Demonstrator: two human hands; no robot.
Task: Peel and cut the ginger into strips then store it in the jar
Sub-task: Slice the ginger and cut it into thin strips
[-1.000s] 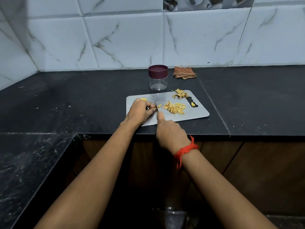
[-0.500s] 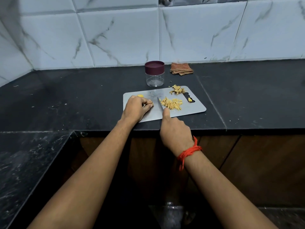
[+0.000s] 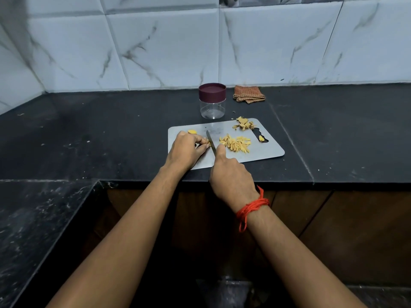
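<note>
1. The left hand [image 3: 185, 152] curls its fingers down on a small ginger piece [image 3: 207, 142], pinching it against the cutting board [image 3: 266, 153].
2. The right hand [image 3: 231, 176] grips the knife [image 3: 210, 143], forefinger stretched along its back. The blade stands just right of the left fingertips.
3. A heap of ginger strips [image 3: 235, 143] lies just right of the right forefinger, with peels [image 3: 243, 124] beyond it.
4. Another ginger chunk [image 3: 192, 131] lies just beyond the left hand.
5. The jar [image 3: 212, 105], lid on, stands on the counter [image 3: 111, 130] beyond both hands, with a folded cloth [image 3: 248, 93] to its right.
</note>
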